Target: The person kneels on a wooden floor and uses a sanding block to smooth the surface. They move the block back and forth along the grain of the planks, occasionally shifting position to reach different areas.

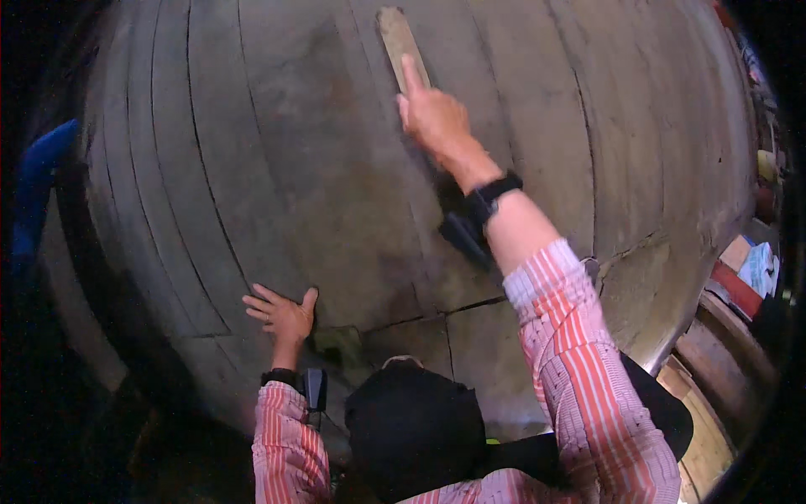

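A broad planked surface [353, 168] with dark seams lies under both of my hands and fills most of the view. Stretched forward, my right hand [437, 118] grips a flat, pale strip [399, 38] that looks like a wooden slat. The index finger lies along the strip, whose far end points away from me against the planks. Closer to my body on the left, my left hand [284, 321] rests on the planks with its fingers spread, holding nothing. Each wrist wears a dark band with a small black box.
A bent blue object [42, 160] stands beyond the left edge in the dark. To the right, past the planks, lie a red piece [735, 290], a blue-and-white packet [758, 267] and wooden boards [697, 420]. My dark-clothed knee [411, 424] is near the bottom.
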